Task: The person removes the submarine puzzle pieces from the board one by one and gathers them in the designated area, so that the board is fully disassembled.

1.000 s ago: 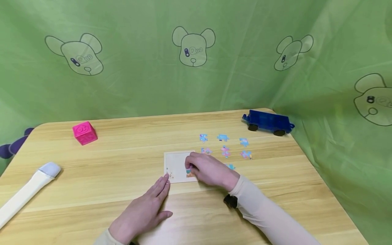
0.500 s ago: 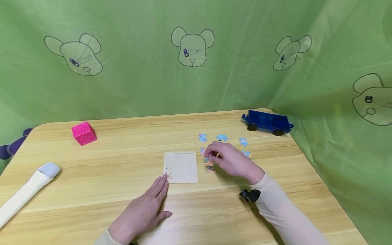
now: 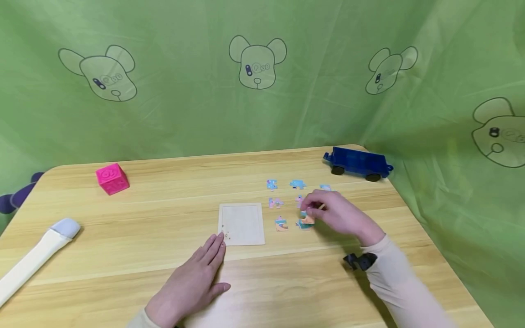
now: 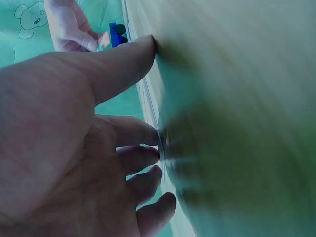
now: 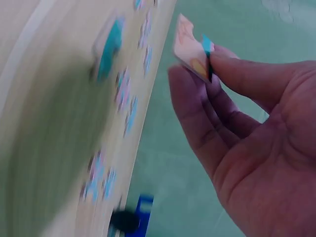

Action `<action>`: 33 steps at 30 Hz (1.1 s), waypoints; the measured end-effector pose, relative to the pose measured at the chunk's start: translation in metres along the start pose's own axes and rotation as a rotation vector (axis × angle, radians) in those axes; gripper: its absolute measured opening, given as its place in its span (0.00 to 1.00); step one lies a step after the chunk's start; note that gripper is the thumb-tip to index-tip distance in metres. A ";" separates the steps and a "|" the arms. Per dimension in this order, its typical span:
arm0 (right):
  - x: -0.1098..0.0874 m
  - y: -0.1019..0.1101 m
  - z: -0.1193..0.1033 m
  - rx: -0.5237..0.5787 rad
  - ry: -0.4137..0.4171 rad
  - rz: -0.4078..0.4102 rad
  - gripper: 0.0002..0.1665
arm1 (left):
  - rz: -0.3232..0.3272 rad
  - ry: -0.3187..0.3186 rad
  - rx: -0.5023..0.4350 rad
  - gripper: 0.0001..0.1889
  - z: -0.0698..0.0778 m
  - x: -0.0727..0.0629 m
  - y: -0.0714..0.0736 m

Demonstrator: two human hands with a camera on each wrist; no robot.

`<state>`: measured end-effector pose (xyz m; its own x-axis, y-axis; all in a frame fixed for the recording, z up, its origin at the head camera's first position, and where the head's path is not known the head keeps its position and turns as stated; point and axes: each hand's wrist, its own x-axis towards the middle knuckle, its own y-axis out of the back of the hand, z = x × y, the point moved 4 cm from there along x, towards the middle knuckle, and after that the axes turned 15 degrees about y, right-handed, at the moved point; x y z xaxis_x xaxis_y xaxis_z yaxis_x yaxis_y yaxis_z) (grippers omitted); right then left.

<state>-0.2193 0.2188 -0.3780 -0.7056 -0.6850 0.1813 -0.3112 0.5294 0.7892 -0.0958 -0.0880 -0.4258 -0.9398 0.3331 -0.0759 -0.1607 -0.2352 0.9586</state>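
Note:
My right hand (image 3: 340,214) pinches an orange and teal jigsaw puzzle piece (image 5: 190,47) between thumb and fingers, lifted off the table. Below it lies a teal puzzle piece (image 3: 303,225), partly covered in the head view. To its left sits an orange and teal piece (image 3: 281,224). Several blue and pink pieces, among them a blue one (image 3: 298,184), lie in loose rows behind. My left hand (image 3: 194,278) lies with straight fingers, its fingertips touching the lower left corner of a pale puzzle frame (image 3: 243,223) that holds no pieces.
At the back right of the wooden table (image 3: 164,191) stands a dark blue toy wagon (image 3: 357,163). A pink block (image 3: 112,178) is at the back left. On the left edge lies a white strap-like object (image 3: 41,255) with a grey end. Green fabric hangs behind and to the right.
My right hand has lifted the orange and teal piece out of the puzzle frame and carried it right, over the loose pieces. My left hand stays at the frame's corner.

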 end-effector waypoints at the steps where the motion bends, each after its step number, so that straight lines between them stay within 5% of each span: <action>1: -0.005 0.004 0.003 -0.004 -0.014 -0.001 0.07 | -0.001 -0.002 -0.002 0.42 0.000 0.000 0.000; 11: -0.037 0.015 0.037 -0.006 -0.189 -0.073 0.07 | -0.029 0.013 -0.033 0.42 -0.002 0.000 0.000; 24: -0.043 0.007 0.048 -0.045 -0.170 -0.093 0.07 | -0.052 0.018 -0.030 0.42 -0.001 0.001 0.000; 33: -0.046 0.010 0.046 -0.079 -0.209 -0.016 0.05 | -0.056 0.013 -0.026 0.43 -0.001 0.001 -0.001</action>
<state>-0.2189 0.2790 -0.4051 -0.8198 -0.5706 0.0492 -0.2788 0.4726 0.8360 -0.0970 -0.0880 -0.4270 -0.9329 0.3347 -0.1328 -0.2207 -0.2401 0.9453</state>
